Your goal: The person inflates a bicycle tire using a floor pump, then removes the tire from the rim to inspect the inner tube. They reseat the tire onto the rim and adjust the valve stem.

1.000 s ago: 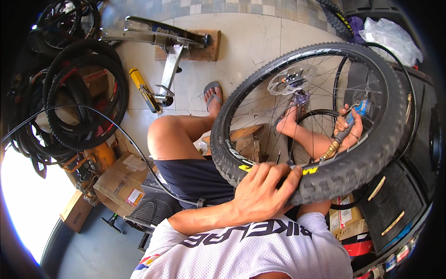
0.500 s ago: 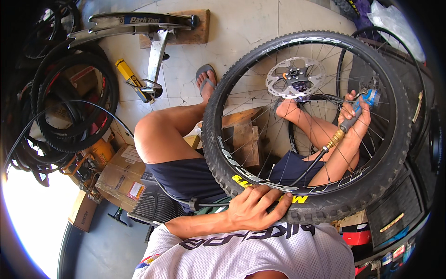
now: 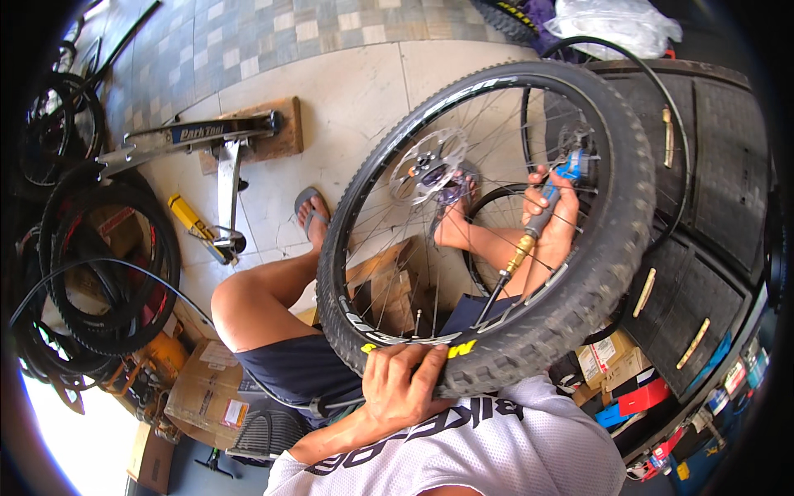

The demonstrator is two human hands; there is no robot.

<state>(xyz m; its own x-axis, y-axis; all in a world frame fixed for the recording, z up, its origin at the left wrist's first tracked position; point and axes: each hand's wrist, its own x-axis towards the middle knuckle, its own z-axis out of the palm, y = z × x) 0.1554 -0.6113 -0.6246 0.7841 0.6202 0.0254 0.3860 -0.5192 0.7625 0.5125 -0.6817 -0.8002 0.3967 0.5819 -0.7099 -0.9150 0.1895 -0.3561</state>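
Observation:
A mountain bike wheel (image 3: 496, 360) with a knobby black tire stands tilted across my lap, its silver disc rotor (image 3: 428, 165) facing up. My left hand (image 3: 403, 382) is closed over the near edge of the tire, by the yellow lettering. Seen through the spokes, my right hand (image 3: 552, 211) is wrapped round a blue and grey air gun (image 3: 547, 197). A brass coupling (image 3: 521, 250) joins the gun to a black air hose (image 3: 494, 299), which runs behind the rim. The gun's tip is hard to make out behind the spokes.
A wheel truing stand (image 3: 231, 182) on a wooden base stands on the tiled floor, beside a yellow box (image 3: 194, 221). Loose tires (image 3: 112, 240) hang at the left, above a cardboard box (image 3: 207, 388). Dark cabinet doors (image 3: 678, 289) and small boxes (image 3: 608, 360) are at the right.
The view has swung, so the wheel and both hands appear further left. The wheel has tilted more, showing more of the tread. Both hands keep their hold.

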